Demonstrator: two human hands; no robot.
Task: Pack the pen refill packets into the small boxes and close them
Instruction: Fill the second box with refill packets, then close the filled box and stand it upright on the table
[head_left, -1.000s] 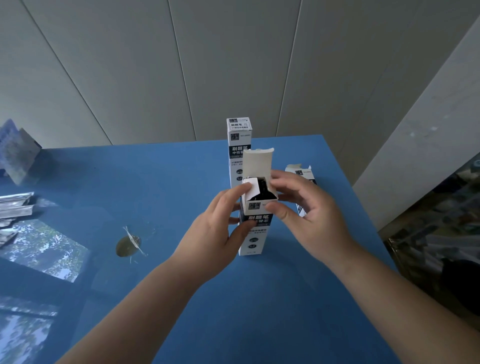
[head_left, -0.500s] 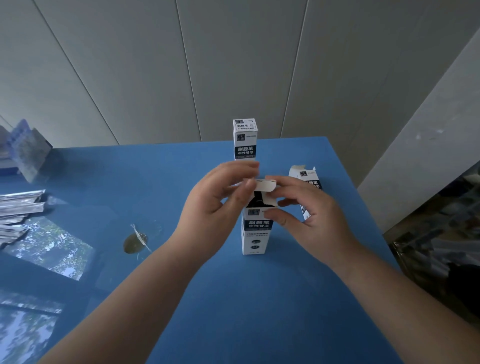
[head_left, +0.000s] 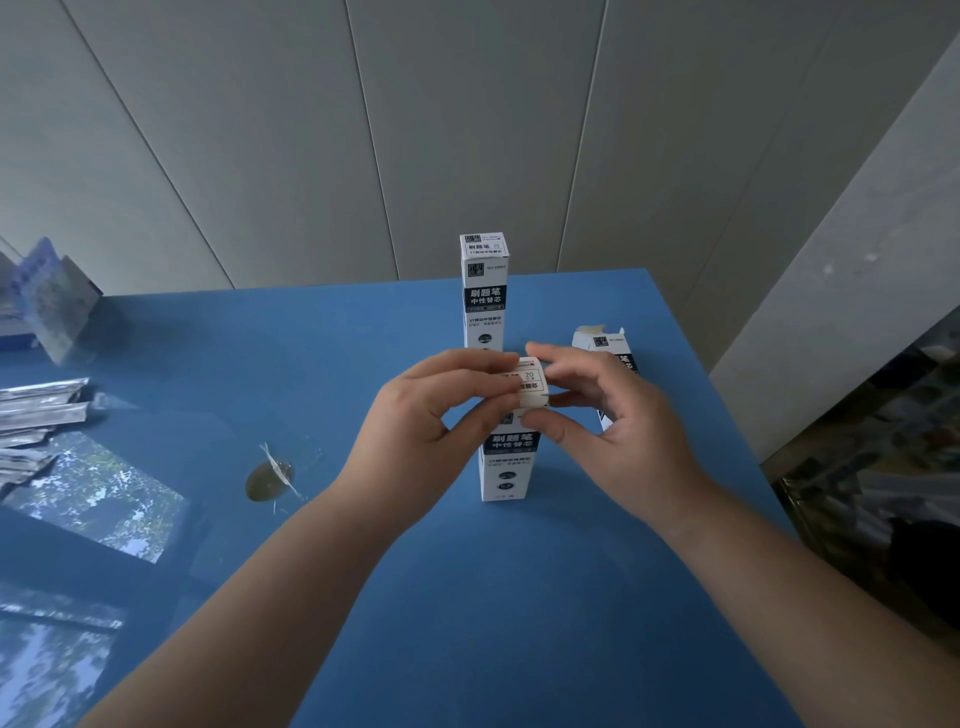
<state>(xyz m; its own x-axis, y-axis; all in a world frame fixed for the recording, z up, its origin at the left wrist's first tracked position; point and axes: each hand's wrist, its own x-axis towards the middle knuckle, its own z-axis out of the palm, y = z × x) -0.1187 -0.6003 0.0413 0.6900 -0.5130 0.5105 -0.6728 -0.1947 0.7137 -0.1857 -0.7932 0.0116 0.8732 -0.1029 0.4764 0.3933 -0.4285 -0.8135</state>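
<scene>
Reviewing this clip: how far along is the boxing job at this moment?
Done: one tall box stands closed at the back of the blue table. In hand: the left hand and right hand pinch the top flap of the front box, folded down but not clearly tucked. Left: a third box behind the right hand has its flaps open, and silver packets lie unpacked at the left edge.

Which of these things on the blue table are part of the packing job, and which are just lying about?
Part of the job:
box in both hands
closed box behind
open box at right
silver packets

Lying about:
taped brown spot
leaning card at far left
</scene>
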